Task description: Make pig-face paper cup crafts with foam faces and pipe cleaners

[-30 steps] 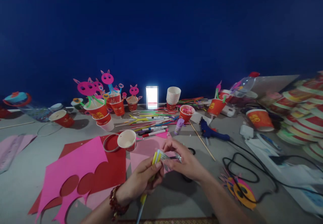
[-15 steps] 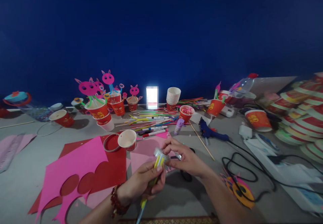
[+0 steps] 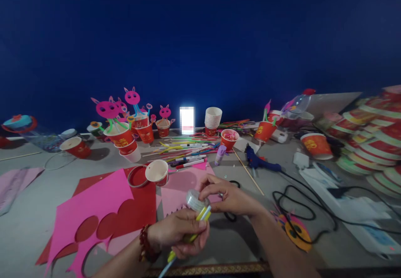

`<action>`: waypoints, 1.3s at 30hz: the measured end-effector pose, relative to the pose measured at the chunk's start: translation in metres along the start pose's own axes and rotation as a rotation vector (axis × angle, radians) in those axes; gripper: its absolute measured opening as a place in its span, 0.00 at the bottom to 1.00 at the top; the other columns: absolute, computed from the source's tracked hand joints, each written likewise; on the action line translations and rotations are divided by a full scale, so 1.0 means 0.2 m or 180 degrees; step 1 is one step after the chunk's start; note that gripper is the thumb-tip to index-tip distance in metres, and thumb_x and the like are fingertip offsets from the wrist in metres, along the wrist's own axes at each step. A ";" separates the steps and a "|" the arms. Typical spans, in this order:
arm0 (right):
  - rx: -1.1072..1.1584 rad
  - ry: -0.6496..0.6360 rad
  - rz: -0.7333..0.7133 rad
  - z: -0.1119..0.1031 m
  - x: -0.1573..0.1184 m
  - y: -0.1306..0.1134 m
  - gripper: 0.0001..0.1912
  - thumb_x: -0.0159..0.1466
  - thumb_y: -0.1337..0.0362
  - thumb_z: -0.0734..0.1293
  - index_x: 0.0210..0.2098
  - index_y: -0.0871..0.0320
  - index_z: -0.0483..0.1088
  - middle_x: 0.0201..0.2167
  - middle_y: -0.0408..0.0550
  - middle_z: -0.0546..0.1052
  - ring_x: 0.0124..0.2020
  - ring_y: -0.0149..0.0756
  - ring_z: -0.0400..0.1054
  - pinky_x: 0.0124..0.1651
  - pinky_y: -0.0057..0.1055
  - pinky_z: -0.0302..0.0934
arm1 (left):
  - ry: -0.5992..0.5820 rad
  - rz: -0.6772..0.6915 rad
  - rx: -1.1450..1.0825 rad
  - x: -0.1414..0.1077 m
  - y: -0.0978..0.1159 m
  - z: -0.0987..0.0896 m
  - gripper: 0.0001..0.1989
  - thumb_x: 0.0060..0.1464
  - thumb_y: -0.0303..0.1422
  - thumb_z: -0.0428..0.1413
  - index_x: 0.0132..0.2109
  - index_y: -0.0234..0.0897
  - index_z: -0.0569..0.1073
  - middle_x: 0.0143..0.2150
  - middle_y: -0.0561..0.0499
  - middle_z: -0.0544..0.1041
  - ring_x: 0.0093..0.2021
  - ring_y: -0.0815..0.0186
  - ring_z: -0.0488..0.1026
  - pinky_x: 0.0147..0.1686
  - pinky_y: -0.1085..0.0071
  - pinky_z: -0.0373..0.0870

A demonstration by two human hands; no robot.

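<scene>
Several yellow and pale blue straws, bundled together, are gripped in my left hand, with a pale blue end sticking out below it. My right hand has its fingers bent around a small roll of clear tape, which sits right by the straws' upper ends. Whether a strip of tape joins the roll to the straws cannot be made out. Black-handled scissors lie partly hidden behind my right hand. Under and beyond the hands is a light pink sheet.
Pink and red sheets with round cut-outs lie left. A white-lined paper cup stands near the middle. Markers and sticks are spread behind. At right are a blue glue gun, its looping cord, a power strip and stacked cups.
The tape roll has tipped and come round left of the straws' tops. My left hand has tilted the straws to the right and sits slightly lower. The view has shifted slightly.
</scene>
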State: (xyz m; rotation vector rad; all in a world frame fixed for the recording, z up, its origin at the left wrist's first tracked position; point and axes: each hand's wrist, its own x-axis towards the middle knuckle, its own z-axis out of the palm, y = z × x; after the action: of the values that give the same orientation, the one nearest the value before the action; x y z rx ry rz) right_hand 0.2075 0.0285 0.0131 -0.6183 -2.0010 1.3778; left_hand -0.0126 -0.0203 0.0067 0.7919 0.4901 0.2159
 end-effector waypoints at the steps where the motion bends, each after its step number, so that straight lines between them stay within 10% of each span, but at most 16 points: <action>1: -0.0002 -0.0003 -0.0025 0.00 0.00 0.00 0.22 0.60 0.45 0.72 0.41 0.56 0.81 0.43 0.50 0.70 0.47 0.41 0.67 0.53 0.39 0.61 | -0.0060 -0.0031 -0.0023 0.00 0.00 0.00 0.20 0.57 0.48 0.58 0.31 0.33 0.72 0.13 0.59 0.61 0.10 0.76 0.48 0.08 0.79 0.43; 14: -0.0143 -0.0081 -0.0141 0.00 0.00 -0.03 0.15 0.66 0.53 0.69 0.42 0.57 0.80 0.39 0.49 0.72 0.41 0.38 0.68 0.45 0.35 0.63 | 0.0095 -0.0315 0.0104 0.03 0.00 0.00 0.22 0.54 0.51 0.59 0.30 0.35 0.72 0.13 0.60 0.61 0.10 0.77 0.46 0.08 0.78 0.39; 26: -0.0986 0.0311 0.0020 0.11 0.01 -0.07 0.08 0.58 0.65 0.75 0.35 0.56 0.73 0.41 0.47 0.73 0.44 0.40 0.69 0.47 0.33 0.61 | 0.1196 -0.0142 0.0829 0.11 -0.08 0.01 0.26 0.50 0.58 0.53 0.29 0.38 0.69 0.12 0.61 0.61 0.10 0.76 0.50 0.10 0.77 0.44; 39: -0.0554 0.0569 -0.0446 0.15 0.02 -0.08 0.11 0.63 0.56 0.73 0.39 0.56 0.74 0.42 0.49 0.73 0.46 0.40 0.70 0.50 0.34 0.62 | 0.1671 0.0246 0.0462 0.13 -0.12 -0.01 0.29 0.47 0.62 0.54 0.30 0.38 0.67 0.15 0.60 0.61 0.13 0.77 0.51 0.12 0.78 0.41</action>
State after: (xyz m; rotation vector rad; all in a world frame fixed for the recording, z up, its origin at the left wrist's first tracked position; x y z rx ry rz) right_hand 0.1840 0.0065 0.0204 -0.6410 -1.9914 1.0368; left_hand 0.0094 -0.0266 -0.0204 0.8973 0.9788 0.4694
